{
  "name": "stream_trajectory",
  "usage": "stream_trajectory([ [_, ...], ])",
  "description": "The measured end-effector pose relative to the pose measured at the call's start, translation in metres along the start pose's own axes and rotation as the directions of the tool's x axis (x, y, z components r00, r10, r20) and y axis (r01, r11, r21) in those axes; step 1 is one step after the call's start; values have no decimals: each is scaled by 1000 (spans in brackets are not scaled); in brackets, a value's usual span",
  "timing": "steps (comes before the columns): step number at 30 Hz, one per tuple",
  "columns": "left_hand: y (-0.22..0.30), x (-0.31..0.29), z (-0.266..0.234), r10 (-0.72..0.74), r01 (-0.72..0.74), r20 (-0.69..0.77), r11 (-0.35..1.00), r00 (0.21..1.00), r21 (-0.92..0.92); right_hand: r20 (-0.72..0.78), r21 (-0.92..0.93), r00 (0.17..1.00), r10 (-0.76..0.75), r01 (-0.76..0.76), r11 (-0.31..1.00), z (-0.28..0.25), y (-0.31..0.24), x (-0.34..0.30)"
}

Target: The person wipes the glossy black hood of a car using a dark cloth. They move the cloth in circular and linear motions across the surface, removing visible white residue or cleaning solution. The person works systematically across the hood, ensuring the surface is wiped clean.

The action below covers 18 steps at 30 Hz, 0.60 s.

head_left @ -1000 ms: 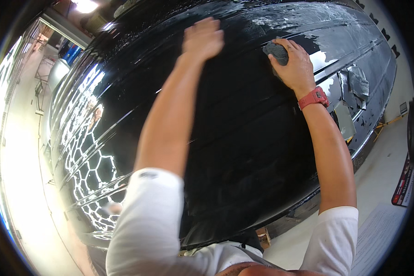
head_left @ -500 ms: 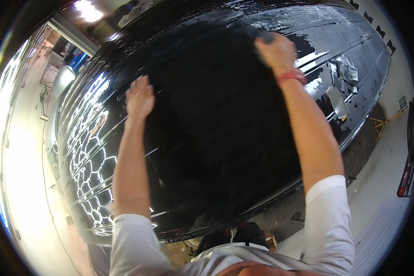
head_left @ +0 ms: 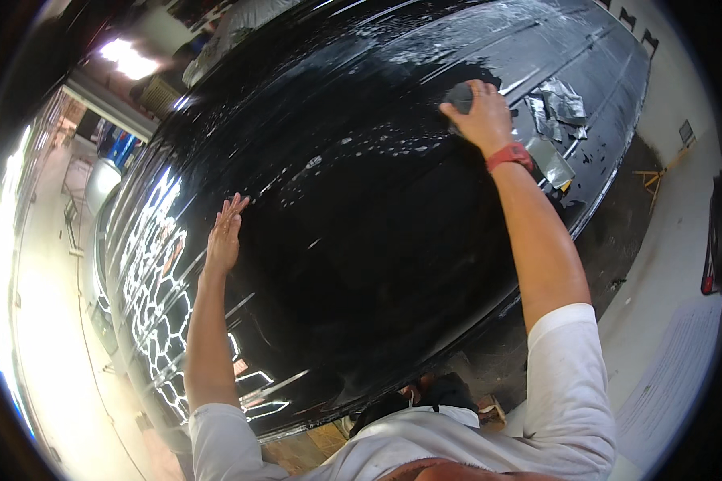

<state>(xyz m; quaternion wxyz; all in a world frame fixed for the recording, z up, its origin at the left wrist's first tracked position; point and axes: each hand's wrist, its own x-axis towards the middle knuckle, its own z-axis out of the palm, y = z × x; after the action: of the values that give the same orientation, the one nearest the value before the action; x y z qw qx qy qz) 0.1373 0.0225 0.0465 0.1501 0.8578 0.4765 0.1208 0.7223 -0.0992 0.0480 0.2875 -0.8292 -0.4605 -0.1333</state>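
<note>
A large glossy black car panel (head_left: 361, 248) stretches out beneath both arms, with whitish streaks and wet-looking spots across its far half. At the far right of the dark area, my right hand (head_left: 488, 120), a red band round its wrist, grips a dark grey rounded pad (head_left: 459, 97) against the panel. Over on the left, my left hand (head_left: 225, 231) holds nothing; its fingers are stretched out and it is turned edge-on. Whether it touches the panel I cannot tell.
Crumpled silvery sheets (head_left: 559, 110) and a flat greyish sheet (head_left: 552, 163) lie on the panel's right part. Bright honeycomb light reflections show on its left side. A yellow stand (head_left: 650, 183) is on the floor by the white wall (head_left: 674, 240) at right.
My right hand and the pad have come nearer to me. My left hand has also come nearer and turned edge-on. Whitish spots now show across the panel's middle, and the view has shifted.
</note>
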Motion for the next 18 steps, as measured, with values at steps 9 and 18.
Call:
stream_trajectory([
  [9, 271, 282, 120, 424, -446, 139, 867, 895, 222, 52, -66, 999, -7, 11, 998, 10, -43, 12],
  [18, 99, 143, 45, 157, -189, 143, 951, 977, 245, 25, -62, 999, 31, -29, 998, 18, -12, 13],
])
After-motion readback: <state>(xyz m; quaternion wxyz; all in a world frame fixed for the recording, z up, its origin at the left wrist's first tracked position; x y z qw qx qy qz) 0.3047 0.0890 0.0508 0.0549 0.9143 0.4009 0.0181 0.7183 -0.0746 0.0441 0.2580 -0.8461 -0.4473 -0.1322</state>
